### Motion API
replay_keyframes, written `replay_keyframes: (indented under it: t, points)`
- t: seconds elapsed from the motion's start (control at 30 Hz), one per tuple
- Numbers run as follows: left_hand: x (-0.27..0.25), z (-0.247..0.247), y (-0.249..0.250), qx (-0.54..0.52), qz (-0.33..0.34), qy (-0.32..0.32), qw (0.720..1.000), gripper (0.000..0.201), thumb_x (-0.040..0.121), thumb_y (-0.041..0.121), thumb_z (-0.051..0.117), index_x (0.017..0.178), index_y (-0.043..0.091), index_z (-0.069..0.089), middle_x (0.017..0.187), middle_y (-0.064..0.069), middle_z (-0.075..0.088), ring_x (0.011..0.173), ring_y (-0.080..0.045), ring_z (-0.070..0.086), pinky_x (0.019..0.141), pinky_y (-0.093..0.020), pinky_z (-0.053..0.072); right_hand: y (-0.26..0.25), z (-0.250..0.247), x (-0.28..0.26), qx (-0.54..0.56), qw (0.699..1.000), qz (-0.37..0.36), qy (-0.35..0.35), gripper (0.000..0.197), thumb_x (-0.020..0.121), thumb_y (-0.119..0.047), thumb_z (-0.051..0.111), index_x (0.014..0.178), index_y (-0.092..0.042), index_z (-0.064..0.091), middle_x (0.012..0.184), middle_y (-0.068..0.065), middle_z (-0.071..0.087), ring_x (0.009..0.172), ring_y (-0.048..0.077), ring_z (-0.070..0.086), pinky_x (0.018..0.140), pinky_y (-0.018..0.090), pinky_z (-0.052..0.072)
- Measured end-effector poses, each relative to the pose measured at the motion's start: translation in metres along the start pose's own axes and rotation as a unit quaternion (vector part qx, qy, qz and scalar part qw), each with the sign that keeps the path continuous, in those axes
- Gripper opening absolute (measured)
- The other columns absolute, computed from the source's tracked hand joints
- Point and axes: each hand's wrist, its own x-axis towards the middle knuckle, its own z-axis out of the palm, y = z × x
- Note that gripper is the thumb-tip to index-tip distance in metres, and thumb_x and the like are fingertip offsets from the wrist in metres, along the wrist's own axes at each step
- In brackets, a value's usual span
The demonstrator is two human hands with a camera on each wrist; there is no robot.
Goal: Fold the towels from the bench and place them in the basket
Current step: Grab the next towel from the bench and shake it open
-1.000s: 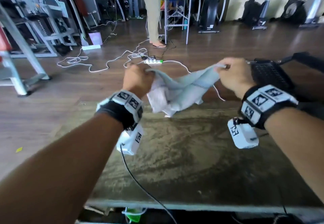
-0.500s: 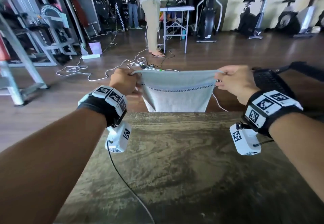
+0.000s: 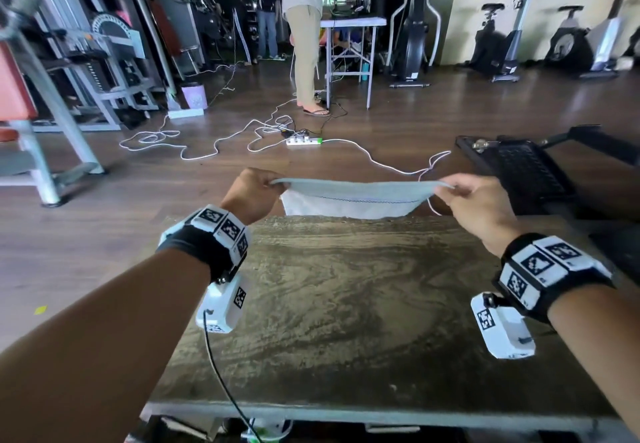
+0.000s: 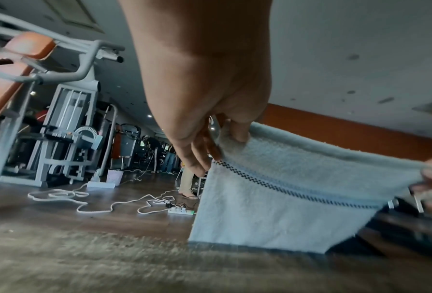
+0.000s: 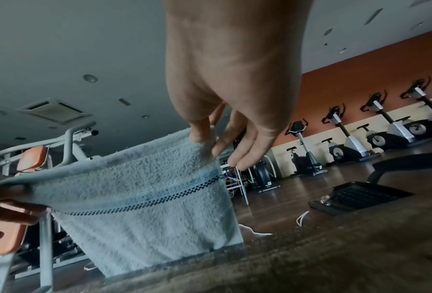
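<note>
Pale blue-grey terry — the towel (image 3: pixel 349 196) hangs mid-frame in the head view, stretched between both hands past the far edge of the worn bench (image 3: pixel 346 304). Left hand (image 3: pixel 251 193) pinches its left corner, right hand (image 3: pixel 474 203) its right corner — hands apart. A black basket (image 3: pixel 516 168) sits at right.

Head view looks forward-down over bench (image 3: pixel 363 304); wrist views low, close, facing forward; all share towel (image 3: pixel 349 200).
</note>
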Motion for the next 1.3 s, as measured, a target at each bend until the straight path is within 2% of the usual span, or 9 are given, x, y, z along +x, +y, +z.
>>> replay_keyframes:
  t: [0.4, 0.53, 0.63, 0.73, 0.83, 0.97, 1.1, 1.2, 1.3]
  points:
    - [-0.111, -0.031, -0.006, 0.124, 0.039, -0.128, 0.983, 0.017, 0.094, 0.017, 0.064, 0.093, 0.007, 0.077, 0.051, 0.001, 0.046, 0.036, -0.001, 0.038, 0.040, -0.011, 0.030, -0.003, -0.048, -0.116, -0.059, 0.991, -0.019, -0.119, 0.012, 0.097, -0.016, 0.060, 0.087, -0.013, 0.065, 0.080, 0.011, 0.067, 0.071, 0.023, 0.056, 0.060, 0.026, 0.037]
    - [-0.144, -0.043, 0.002, 0.138, 0.031, -0.119, 0.983, 0.034, 0.094, 0.023, 0.064, 0.070, -0.001, 0.066, 0.054, -0.003, 0.041, 0.040, -0.005, 0.034, 0.045, -0.020, 0.031, -0.010, -0.069, -0.144, -0.052, 0.990, -0.047, -0.120, 0.009, 0.097, -0.014, 0.060, 0.090, -0.012, 0.065, 0.089, 0.013, 0.071, 0.087, 0.032, 0.065, 0.066, 0.029, 0.040]
    - [-0.175, -0.050, 0.011, 0.126, 0.019, -0.108, 0.986, 0.043, 0.094, 0.026, 0.064, 0.054, 0.014, 0.054, 0.055, -0.003, 0.043, 0.049, -0.012, 0.038, 0.052, -0.026, 0.030, -0.017, -0.085, -0.165, -0.041, 0.989, -0.060, -0.126, 0.009, 0.098, -0.013, 0.060, 0.092, -0.011, 0.066, 0.092, 0.014, 0.072, 0.090, 0.033, 0.066, 0.069, 0.030, 0.041]
    - [-0.206, -0.054, 0.017, 0.093, -0.003, -0.110, 0.990, 0.023, 0.094, 0.026, 0.064, 0.075, 0.015, 0.074, 0.077, -0.012, 0.069, 0.070, -0.018, 0.059, 0.072, -0.031, 0.050, -0.024, -0.101, -0.185, -0.030, 0.987, -0.063, -0.147, 0.011, 0.098, -0.011, 0.059, 0.090, -0.013, 0.066, 0.093, 0.014, 0.073, 0.089, 0.032, 0.069, 0.073, 0.037, 0.053]
    - [-0.235, -0.061, 0.024, 0.010, -0.060, -0.161, 0.985, 0.019, 0.095, 0.022, 0.061, 0.103, 0.010, 0.073, 0.092, -0.012, 0.076, 0.080, -0.023, 0.074, 0.098, -0.035, 0.050, -0.037, -0.120, -0.204, -0.012, 0.977, -0.029, -0.210, 0.012, 0.100, -0.007, 0.057, 0.096, -0.002, 0.067, 0.097, 0.019, 0.070, 0.086, 0.029, 0.069, 0.066, 0.034, 0.060]
    - [-0.268, -0.073, 0.036, 0.021, -0.121, -0.252, 0.960, 0.016, 0.097, 0.026, 0.056, 0.108, 0.018, 0.064, 0.089, -0.010, 0.077, 0.077, -0.024, 0.076, 0.095, -0.027, 0.038, -0.046, -0.144, -0.217, 0.014, 0.930, 0.067, -0.361, 0.015, 0.100, -0.013, 0.058, 0.100, -0.004, 0.070, 0.095, 0.016, 0.073, 0.082, 0.028, 0.071, 0.073, 0.040, 0.058]
    - [-0.271, -0.075, 0.024, -0.014, -0.152, -0.346, 0.926, 0.023, 0.099, 0.020, 0.051, 0.113, 0.010, 0.065, 0.097, -0.014, 0.076, 0.080, -0.032, 0.075, 0.092, -0.039, 0.052, -0.045, -0.148, -0.213, -0.002, 0.885, 0.120, -0.450, 0.018, 0.099, -0.018, 0.059, 0.106, -0.005, 0.069, 0.100, 0.017, 0.074, 0.084, 0.032, 0.069, 0.079, 0.039, 0.057]
    - [-0.254, -0.066, 0.009, -0.020, -0.141, -0.315, 0.938, 0.024, 0.098, 0.021, 0.054, 0.114, 0.009, 0.067, 0.098, -0.012, 0.076, 0.082, -0.032, 0.075, 0.091, -0.040, 0.053, -0.038, -0.132, -0.201, 0.001, 0.910, 0.110, -0.399, 0.017, 0.099, -0.018, 0.060, 0.106, -0.006, 0.069, 0.102, 0.017, 0.075, 0.083, 0.035, 0.069, 0.085, 0.046, 0.057]
    - [-0.225, -0.050, -0.008, -0.044, -0.135, -0.231, 0.962, 0.019, 0.096, 0.016, 0.060, 0.108, 0.006, 0.071, 0.095, -0.013, 0.076, 0.081, -0.032, 0.074, 0.082, -0.045, 0.059, -0.026, -0.105, -0.184, -0.008, 0.943, 0.100, -0.318, 0.014, 0.100, -0.015, 0.058, 0.101, -0.006, 0.068, 0.097, 0.019, 0.073, 0.069, 0.028, 0.068, 0.068, 0.038, 0.060]
